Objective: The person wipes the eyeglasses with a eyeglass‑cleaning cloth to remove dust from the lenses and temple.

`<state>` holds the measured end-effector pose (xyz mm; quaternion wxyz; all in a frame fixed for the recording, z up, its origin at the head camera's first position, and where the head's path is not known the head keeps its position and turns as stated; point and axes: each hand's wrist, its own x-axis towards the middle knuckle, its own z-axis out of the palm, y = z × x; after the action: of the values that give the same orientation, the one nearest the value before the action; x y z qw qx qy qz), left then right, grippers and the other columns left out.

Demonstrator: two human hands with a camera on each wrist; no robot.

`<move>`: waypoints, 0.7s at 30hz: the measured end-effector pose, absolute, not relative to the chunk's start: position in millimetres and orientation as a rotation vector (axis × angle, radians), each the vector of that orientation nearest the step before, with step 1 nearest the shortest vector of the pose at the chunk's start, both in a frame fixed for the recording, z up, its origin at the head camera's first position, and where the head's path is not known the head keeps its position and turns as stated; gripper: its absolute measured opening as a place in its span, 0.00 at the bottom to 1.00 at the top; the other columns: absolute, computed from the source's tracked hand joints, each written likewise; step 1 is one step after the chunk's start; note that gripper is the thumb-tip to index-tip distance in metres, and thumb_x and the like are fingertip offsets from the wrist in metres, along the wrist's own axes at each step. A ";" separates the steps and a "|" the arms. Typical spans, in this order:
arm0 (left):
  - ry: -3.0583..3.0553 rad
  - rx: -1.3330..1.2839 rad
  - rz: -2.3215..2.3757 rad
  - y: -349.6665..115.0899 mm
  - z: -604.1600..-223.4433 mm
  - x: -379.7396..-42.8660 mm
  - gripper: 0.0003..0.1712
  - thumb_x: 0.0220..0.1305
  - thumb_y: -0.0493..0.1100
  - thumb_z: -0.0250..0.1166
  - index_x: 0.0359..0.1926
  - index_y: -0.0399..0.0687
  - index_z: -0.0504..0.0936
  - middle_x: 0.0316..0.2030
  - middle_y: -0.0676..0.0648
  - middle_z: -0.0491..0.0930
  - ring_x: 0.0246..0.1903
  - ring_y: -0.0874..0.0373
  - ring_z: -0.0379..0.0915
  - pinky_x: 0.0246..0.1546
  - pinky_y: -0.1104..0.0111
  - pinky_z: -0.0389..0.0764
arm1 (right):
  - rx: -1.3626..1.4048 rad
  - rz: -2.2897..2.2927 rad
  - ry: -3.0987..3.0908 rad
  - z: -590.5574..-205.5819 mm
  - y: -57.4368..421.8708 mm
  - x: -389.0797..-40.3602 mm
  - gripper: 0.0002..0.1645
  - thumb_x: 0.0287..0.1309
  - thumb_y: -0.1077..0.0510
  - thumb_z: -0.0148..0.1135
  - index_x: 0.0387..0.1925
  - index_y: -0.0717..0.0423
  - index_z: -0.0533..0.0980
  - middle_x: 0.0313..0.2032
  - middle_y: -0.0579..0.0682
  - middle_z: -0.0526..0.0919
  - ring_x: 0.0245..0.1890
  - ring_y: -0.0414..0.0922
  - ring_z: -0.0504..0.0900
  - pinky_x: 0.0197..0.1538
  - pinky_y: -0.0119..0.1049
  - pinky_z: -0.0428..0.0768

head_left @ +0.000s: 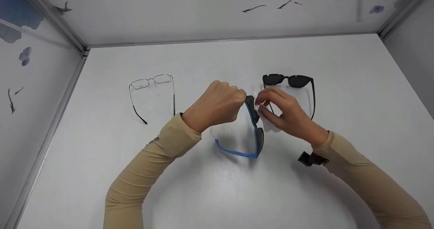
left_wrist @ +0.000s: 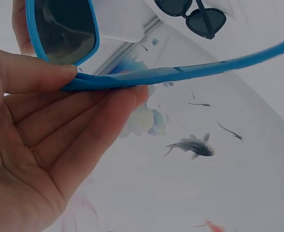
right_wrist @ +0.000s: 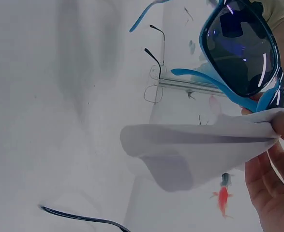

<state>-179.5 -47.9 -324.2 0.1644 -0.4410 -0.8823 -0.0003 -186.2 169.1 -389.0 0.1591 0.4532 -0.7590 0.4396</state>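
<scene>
My left hand (head_left: 217, 103) holds blue-framed sunglasses (head_left: 259, 141) up over the table. In the left wrist view, its thumb and fingers pinch a blue temple (left_wrist: 146, 76) close to the hinge. The dark lenses face right, and the other temple stretches back to the left. Between the thumb and fingers of my right hand (head_left: 291, 115) is a thin white cloth (right_wrist: 195, 150). It hangs in a fold beside the upper lens (right_wrist: 241, 48), its gripped edge right at the blue frame. Part of the upper lens is hidden by the hands in the head view.
Wire-rimmed eyeglasses (head_left: 162, 79) lie unfolded on the white table (head_left: 203, 63) at left. Black sunglasses (head_left: 298, 81) lie with temples spread, behind my right hand. Panels printed with fish and leaves (head_left: 217, 15) enclose the back and left side.
</scene>
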 end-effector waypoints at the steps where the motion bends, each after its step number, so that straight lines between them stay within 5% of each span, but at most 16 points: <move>1: -2.513 -1.262 0.008 -46.0 -325.2 -178.7 0.14 0.56 0.29 0.56 0.16 0.45 0.73 0.12 0.54 0.52 0.15 0.62 0.46 0.15 0.70 0.49 | 1.265 1.248 -2.177 -388.1 167.5 -187.7 0.16 0.51 0.78 0.62 0.40 0.62 0.76 0.38 0.55 0.78 0.37 0.44 0.76 0.40 0.30 0.75; 7: -2.476 -1.260 0.080 -37.3 -330.5 -176.6 0.18 0.55 0.28 0.55 0.14 0.50 0.65 0.13 0.55 0.48 0.15 0.62 0.42 0.15 0.71 0.45 | 1.249 1.193 -2.161 -379.3 158.2 -188.1 0.12 0.56 0.75 0.60 0.40 0.61 0.76 0.38 0.55 0.78 0.37 0.45 0.76 0.42 0.31 0.74; 14: -2.501 -1.209 -0.024 -50.1 -326.4 -182.0 0.16 0.54 0.28 0.56 0.14 0.47 0.68 0.12 0.54 0.50 0.15 0.62 0.44 0.15 0.70 0.47 | 1.463 1.182 -2.076 -380.1 161.5 -176.0 0.13 0.53 0.75 0.63 0.40 0.62 0.77 0.39 0.54 0.77 0.37 0.45 0.78 0.43 0.31 0.75; 21: -2.442 -1.174 -0.109 -65.3 -323.2 -185.7 0.21 0.54 0.27 0.53 0.13 0.48 0.55 0.15 0.55 0.44 0.19 0.61 0.38 0.17 0.69 0.43 | 1.382 1.207 -2.235 -396.2 180.8 -170.0 0.19 0.47 0.80 0.64 0.39 0.61 0.77 0.38 0.52 0.78 0.36 0.43 0.78 0.42 0.26 0.76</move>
<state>-185.7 -65.3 -323.2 0.2133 -0.4228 -0.8799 -0.0393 -170.0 180.8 -396.2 0.1247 0.4742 -0.7668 0.4143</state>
